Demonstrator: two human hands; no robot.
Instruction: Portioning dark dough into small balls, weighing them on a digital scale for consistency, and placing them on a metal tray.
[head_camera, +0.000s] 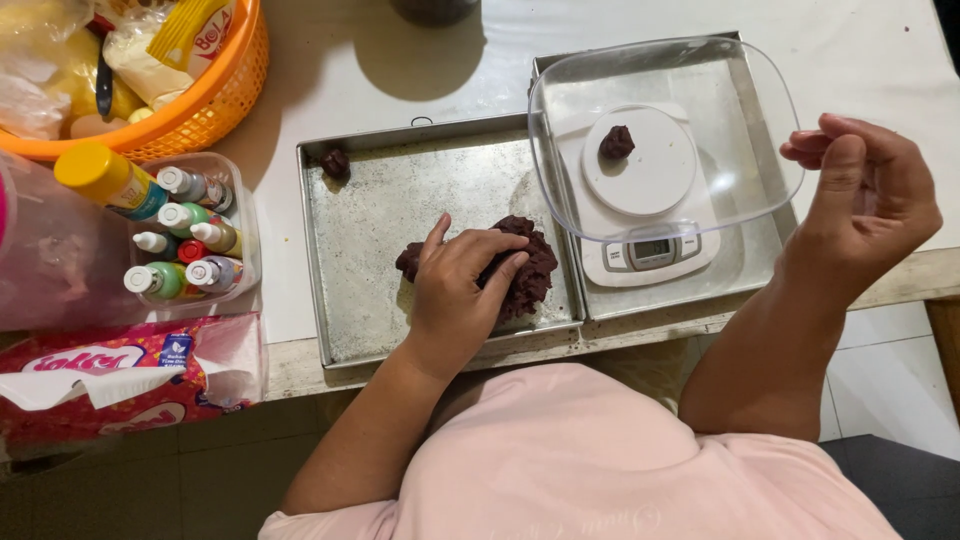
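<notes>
Metal tray (370, 240) bears dark dough mass (525, 265) — left hand (460, 290) grips it; right hand (870, 200) well apart, loosely curled — holding nothing.

Just right of the left hand (455, 290), the white kitchen scale (645, 195) shows a small grey rectangular screen (652, 249). Far to that hand's left lies a red-and-pink tissue pack (110, 375); above it stand small labelled bottles (185, 245) and a yellow-capped bottle (110, 180).
</notes>
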